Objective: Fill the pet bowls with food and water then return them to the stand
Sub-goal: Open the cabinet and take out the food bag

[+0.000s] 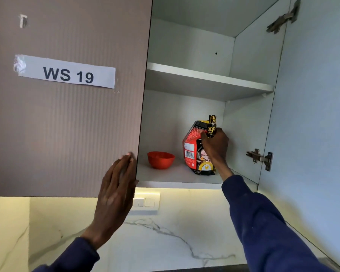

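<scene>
- Right hand [215, 146] fingers clench the crumpled neck of the red-and-black printed pet-food bag [194, 148], ready to lift.
- Left hand [116, 185], fingers flat, empty, steadies the brown cabinet door [67, 124] left of the bag.

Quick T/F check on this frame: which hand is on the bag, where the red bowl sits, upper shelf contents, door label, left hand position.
1. The right hand grips the food bag near its twisted top. True.
2. The red bowl sits on the upper shelf. False: it is on the cabinet's bottom shelf, left of the bag and apart from it.
3. Nothing shows on the upper shelf. True, for the part that is visible.
4. The label on the closed door reads WS 91. False: it reads WS 19.
5. The left hand is holding the red bowl. False: it lies flat against the closed door's lower right edge.
</scene>
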